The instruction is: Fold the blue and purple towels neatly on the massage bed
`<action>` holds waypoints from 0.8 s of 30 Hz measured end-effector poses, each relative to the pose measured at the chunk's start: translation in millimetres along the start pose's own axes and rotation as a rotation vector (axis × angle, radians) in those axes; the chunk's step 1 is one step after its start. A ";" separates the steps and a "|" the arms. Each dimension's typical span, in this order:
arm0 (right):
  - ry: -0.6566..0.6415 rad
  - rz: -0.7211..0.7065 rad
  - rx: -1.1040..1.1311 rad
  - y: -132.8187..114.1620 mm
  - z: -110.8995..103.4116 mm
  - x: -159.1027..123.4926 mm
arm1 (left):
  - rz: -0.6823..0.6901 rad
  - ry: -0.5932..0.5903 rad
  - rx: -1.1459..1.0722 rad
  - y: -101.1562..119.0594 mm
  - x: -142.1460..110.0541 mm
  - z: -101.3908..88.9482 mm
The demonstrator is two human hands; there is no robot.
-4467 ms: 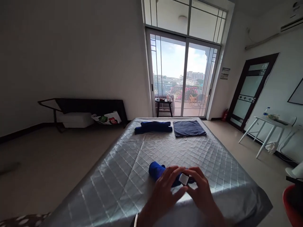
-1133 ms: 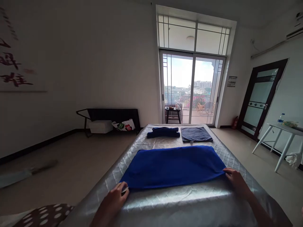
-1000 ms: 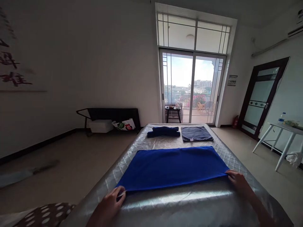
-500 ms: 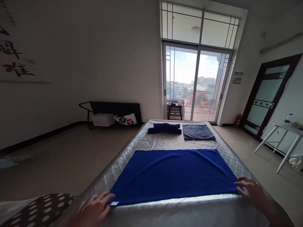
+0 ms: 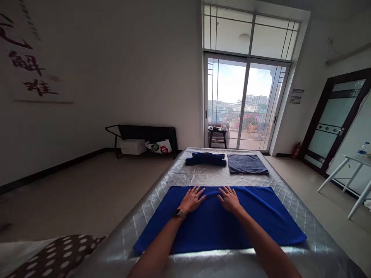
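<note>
A blue towel [image 5: 208, 227] lies spread out on a silvery quilted mattress [image 5: 295, 200]. My left hand [image 5: 191, 200], with a watch [image 5: 180, 214] at its wrist, rests flat near the towel's far edge, fingers spread. To its right, my right hand [image 5: 229, 199] lies on the same cloth, palm down and fingers apart. Neither hand grips anything. Beyond them a folded dark blue bundle of cloth [image 5: 205, 159] sits on the mattress, beside a flat grey-blue towel [image 5: 247, 164].
On the left floor stands a black bench frame [image 5: 146, 133] with a white box [image 5: 132, 146] and a printed bag [image 5: 159, 146]. A brown polka-dot cloth [image 5: 60, 255] lies at lower left. At right stands a white stool [image 5: 359, 161]; sliding glass doors [image 5: 246, 104] are behind.
Both hands have moved from the towel's near corners inward and forward to its far edge. The towel stays spread out. The view has turned slightly left.
</note>
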State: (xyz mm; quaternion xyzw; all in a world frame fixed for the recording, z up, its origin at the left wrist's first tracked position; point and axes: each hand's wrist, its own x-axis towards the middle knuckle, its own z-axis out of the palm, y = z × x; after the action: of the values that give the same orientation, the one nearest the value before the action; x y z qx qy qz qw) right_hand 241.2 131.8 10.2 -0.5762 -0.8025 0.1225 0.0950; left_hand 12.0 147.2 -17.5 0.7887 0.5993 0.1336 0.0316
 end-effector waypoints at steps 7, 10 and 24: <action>-0.051 0.048 -0.022 19.7 15.7 6.5 | -0.187 -0.036 0.053 -76.5 -21.0 3.9; -0.048 0.129 -0.082 53.1 0.6 -0.3 | -0.312 -0.058 0.103 -101.6 -27.1 4.2; 0.056 0.509 -0.234 202.8 -43.8 -46.0 | -0.392 -0.005 0.082 -105.9 -30.1 0.8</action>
State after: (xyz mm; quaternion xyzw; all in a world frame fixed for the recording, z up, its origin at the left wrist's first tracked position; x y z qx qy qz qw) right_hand 451.5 154.1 -10.7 -0.7693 -0.6378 0.0329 0.0161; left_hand -94.4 148.2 -45.8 0.6578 0.7463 0.0982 0.0264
